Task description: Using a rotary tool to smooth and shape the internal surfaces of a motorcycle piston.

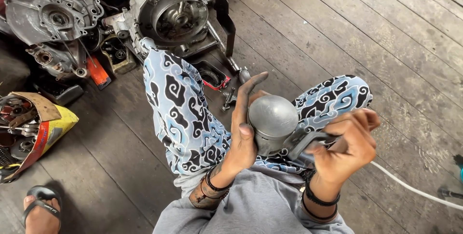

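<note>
I sit on a wooden floor with my knees up in blue, white and black patterned trousers. My left hand (243, 128) wraps around a grey domed metal piston (272, 118), fingers up along its left side. My right hand (349, 144) is closed around a dark metal part (303, 142) that juts from the piston's lower right; whether it is a tool or a connecting rod I cannot tell. Both wrists carry dark bands.
Engine crankcase halves (53, 14) and a round engine housing (176, 17) lie ahead at the top left. A small red-edged tray (212, 75) and bolts (227, 100) sit by my knee. A yellow bag of parts (34, 130) lies left. Another person's sandalled foot (41, 210) and a white hose (410, 188) are nearby.
</note>
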